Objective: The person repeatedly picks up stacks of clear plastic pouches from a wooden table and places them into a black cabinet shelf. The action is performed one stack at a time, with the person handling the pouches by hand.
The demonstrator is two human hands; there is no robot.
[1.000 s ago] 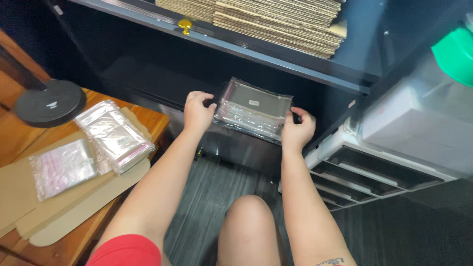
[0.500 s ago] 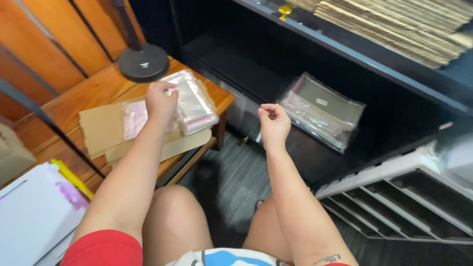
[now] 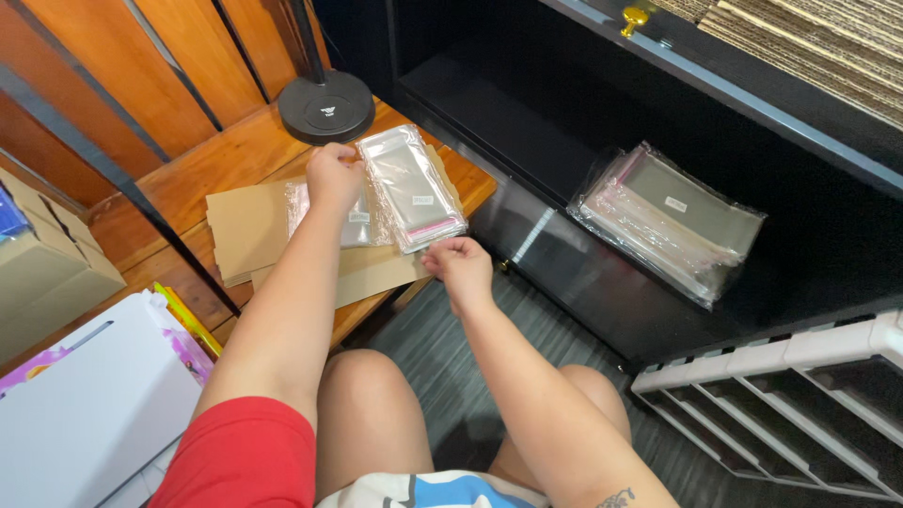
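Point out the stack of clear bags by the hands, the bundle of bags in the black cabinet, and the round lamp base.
stack of clear bags (image 3: pixel 412 188), head view, middle of top bag
bundle of bags (image 3: pixel 673 221), head view, centre of wrapping
round lamp base (image 3: pixel 326 106), head view, top of disc

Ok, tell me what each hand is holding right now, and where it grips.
Both hands are on the bag stack on the wooden table: left hand at its left edge, right hand at its near end. Whether the fingers pinch it or only touch cannot be told.
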